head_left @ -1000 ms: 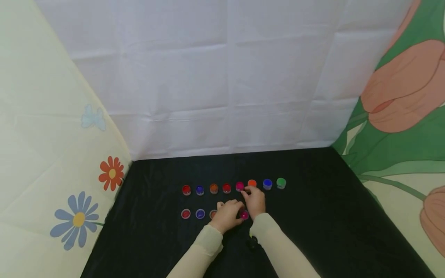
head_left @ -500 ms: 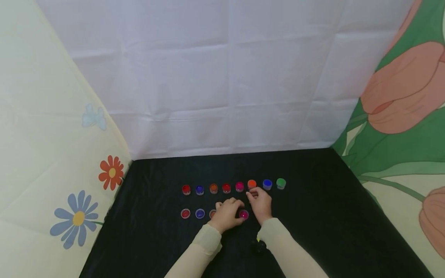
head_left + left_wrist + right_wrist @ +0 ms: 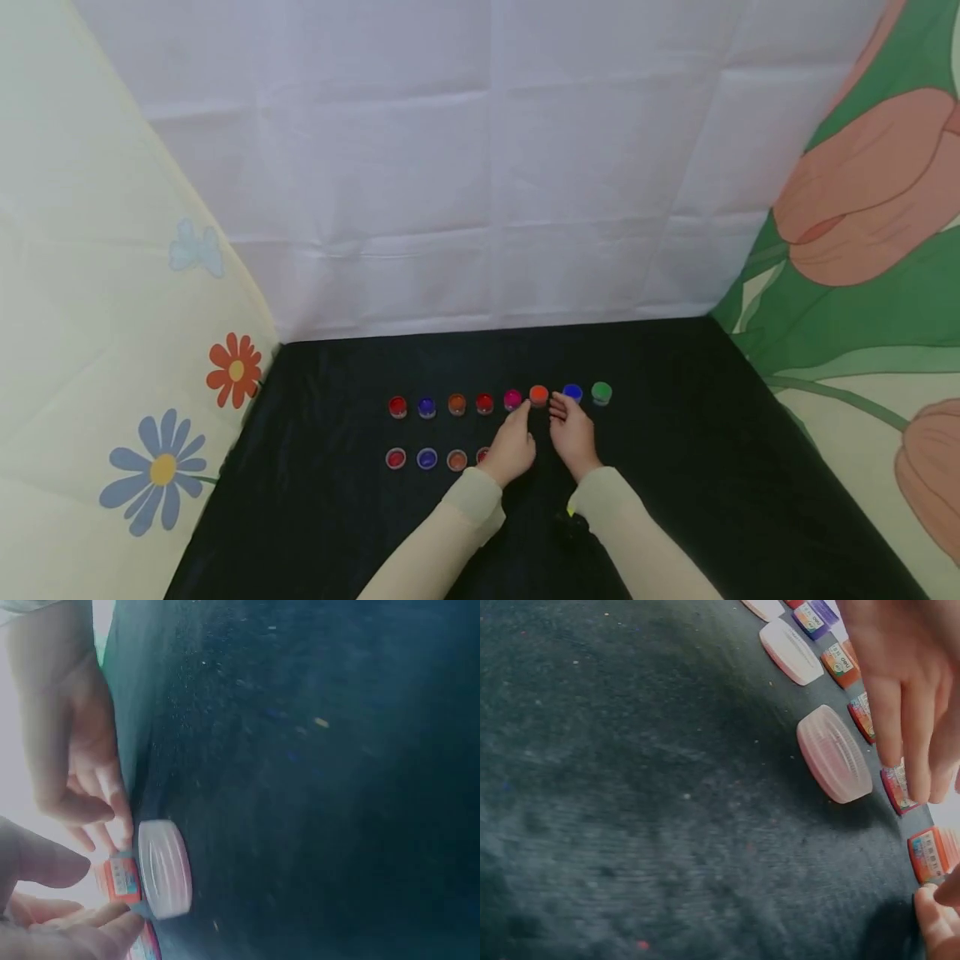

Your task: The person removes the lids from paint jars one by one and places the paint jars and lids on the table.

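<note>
A small paint pot with an orange top [image 3: 538, 395] stands in the back row, between the fingertips of my two hands. My left hand [image 3: 513, 442] is just left of it, fingers extended and holding nothing. Its fingertips are near the magenta pot [image 3: 512, 399]. My right hand [image 3: 576, 437] is on the orange pot's right, fingers loosely bent, partly covering the blue pot [image 3: 573, 391]. In the left wrist view, the labelled orange pot [image 3: 121, 881] sits between both hands; contact is unclear. A translucent lid [image 3: 165, 870] lies in front of the pots.
The back row continues left with several pots, including a red one [image 3: 397, 407]; a green pot [image 3: 602, 392] ends it on the right. Nearer me, several colour-stained lids [image 3: 427, 458] form a front row on the black cloth [image 3: 337, 533]. White fabric [image 3: 480, 167] hangs behind.
My left hand has left the magenta-stained lid in the front row and moved forward and right towards the orange pot. My right hand has shifted slightly right.
</note>
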A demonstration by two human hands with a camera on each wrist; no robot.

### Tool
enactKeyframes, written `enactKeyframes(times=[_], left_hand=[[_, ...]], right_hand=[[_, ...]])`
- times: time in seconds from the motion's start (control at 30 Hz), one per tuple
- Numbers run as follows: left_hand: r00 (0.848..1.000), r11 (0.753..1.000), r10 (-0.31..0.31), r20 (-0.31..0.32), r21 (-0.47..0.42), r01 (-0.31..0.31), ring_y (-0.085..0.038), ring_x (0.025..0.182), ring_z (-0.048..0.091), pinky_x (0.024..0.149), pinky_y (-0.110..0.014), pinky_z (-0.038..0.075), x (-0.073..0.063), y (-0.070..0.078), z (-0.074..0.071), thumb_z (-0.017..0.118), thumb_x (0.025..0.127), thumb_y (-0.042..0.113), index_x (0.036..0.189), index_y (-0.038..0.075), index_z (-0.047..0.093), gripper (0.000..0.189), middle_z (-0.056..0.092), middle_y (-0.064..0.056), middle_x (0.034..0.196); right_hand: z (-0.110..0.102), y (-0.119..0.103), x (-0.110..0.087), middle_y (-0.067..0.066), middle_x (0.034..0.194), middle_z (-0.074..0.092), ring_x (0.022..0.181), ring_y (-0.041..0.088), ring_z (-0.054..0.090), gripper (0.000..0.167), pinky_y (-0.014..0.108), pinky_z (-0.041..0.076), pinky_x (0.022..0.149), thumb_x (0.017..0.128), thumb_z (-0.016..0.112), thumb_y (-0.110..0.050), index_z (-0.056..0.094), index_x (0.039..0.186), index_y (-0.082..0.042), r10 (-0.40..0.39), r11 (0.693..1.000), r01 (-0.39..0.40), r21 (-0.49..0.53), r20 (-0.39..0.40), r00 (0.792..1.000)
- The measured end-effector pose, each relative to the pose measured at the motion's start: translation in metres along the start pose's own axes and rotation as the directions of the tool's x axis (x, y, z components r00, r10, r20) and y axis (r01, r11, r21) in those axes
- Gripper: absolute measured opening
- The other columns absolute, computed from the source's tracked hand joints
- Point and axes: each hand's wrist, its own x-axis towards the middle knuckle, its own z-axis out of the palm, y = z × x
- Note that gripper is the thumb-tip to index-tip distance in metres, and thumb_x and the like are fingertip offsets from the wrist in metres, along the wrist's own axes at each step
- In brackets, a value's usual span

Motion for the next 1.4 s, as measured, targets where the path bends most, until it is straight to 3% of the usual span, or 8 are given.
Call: enactKeyframes(times=[0.3, 0.5, 0.57, 0.8, 1.03, 1.2, 1.4], left_hand=[[0.986, 0.983, -0.156, 0.055, -0.092, 0.16, -0.037, 0.141, 0.04, 0.114, -0.048, 0.035, 0.017, 0.008, 0.005, 0.05, 0.088, -0.01, 0.156, -0.01, 0.021, 0.074, 0.034, -0.029, 0.157], [0.981, 0.976, -0.187, 0.047, -0.106, 0.191, -0.034, 0.126, 0.052, 0.103, -0.046, 0.045, 0.024, 0.006, 0.005, 0.051, 0.087, -0.01, 0.157, -0.008, 0.019, 0.078, 0.036, -0.028, 0.156], [0.982, 0.977, -0.183, 0.041, -0.105, 0.187, -0.034, 0.122, 0.053, 0.1, -0.046, 0.046, 0.023, 0.005, 0.005, 0.051, 0.086, -0.011, 0.157, -0.008, 0.021, 0.077, 0.038, -0.029, 0.154], [0.992, 0.991, -0.127, 0.0, -0.033, 0.127, -0.039, 0.134, 0.05, 0.111, -0.049, 0.04, 0.021, 0.003, 0.003, 0.05, 0.091, -0.009, 0.147, -0.012, 0.039, 0.058, 0.05, -0.03, 0.145], [0.997, 0.996, -0.072, 0.003, 0.059, 0.072, -0.031, 0.106, 0.064, 0.094, -0.044, 0.052, 0.017, 0.003, -0.004, 0.055, 0.095, -0.008, 0.127, -0.006, 0.061, 0.033, 0.065, -0.018, 0.111], [0.999, 0.994, -0.043, 0.009, 0.097, 0.042, -0.024, 0.094, 0.062, 0.085, -0.038, 0.054, 0.015, 0.0, -0.007, 0.062, 0.096, -0.002, 0.116, -0.002, 0.065, 0.02, 0.064, -0.012, 0.101], [0.999, 0.996, -0.03, 0.036, 0.082, 0.027, -0.016, 0.082, 0.058, 0.075, -0.03, 0.052, 0.015, -0.002, -0.007, 0.072, 0.093, 0.003, 0.108, 0.002, 0.064, 0.017, 0.06, -0.007, 0.092]], right_hand=[[0.004, -0.003, 0.009, 0.035, 0.14, 0.051, 0.125, 0.046, 0.056, 0.062, 0.048, 0.047, 0.104, 0.081, 0.041, 0.02, 0.042, 0.143, 0.017, 0.032, 0.999, -0.036, 0.036, 0.107, 0.994], [0.005, -0.003, 0.01, 0.037, 0.137, 0.053, 0.122, 0.047, 0.057, 0.061, 0.049, 0.048, 0.102, 0.079, 0.04, 0.021, 0.044, 0.14, 0.018, 0.0, 0.999, -0.005, 0.052, 0.109, 0.994], [0.005, 0.0, 0.009, 0.037, 0.133, 0.055, 0.12, 0.047, 0.059, 0.058, 0.049, 0.05, 0.1, 0.079, 0.041, 0.021, 0.047, 0.137, 0.018, -0.018, 0.998, 0.012, 0.057, 0.1, 0.995], [-0.002, 0.006, 0.004, 0.034, 0.12, 0.063, 0.108, 0.044, 0.065, 0.042, 0.049, 0.053, 0.094, 0.086, 0.05, 0.018, 0.055, 0.128, 0.017, -0.04, 0.999, 0.038, 0.032, 0.077, 0.996], [-0.014, 0.007, -0.003, 0.026, 0.114, 0.065, 0.1, 0.035, 0.066, 0.04, 0.035, 0.056, 0.084, 0.086, 0.06, 0.013, 0.06, 0.126, 0.013, -0.025, 0.999, 0.028, -0.02, 0.127, 0.992], [-0.022, 0.013, -0.009, 0.021, 0.106, 0.068, 0.094, 0.029, 0.067, 0.037, 0.025, 0.056, 0.077, 0.086, 0.065, 0.013, 0.062, 0.124, 0.012, -0.087, 0.996, 0.085, 0.016, 0.18, 0.98], [-0.03, 0.024, -0.014, 0.018, 0.107, 0.069, 0.096, 0.025, 0.068, 0.036, 0.024, 0.056, 0.082, 0.089, 0.065, 0.014, 0.062, 0.125, 0.008, -0.109, 0.99, 0.086, 0.114, 0.22, 0.969]])
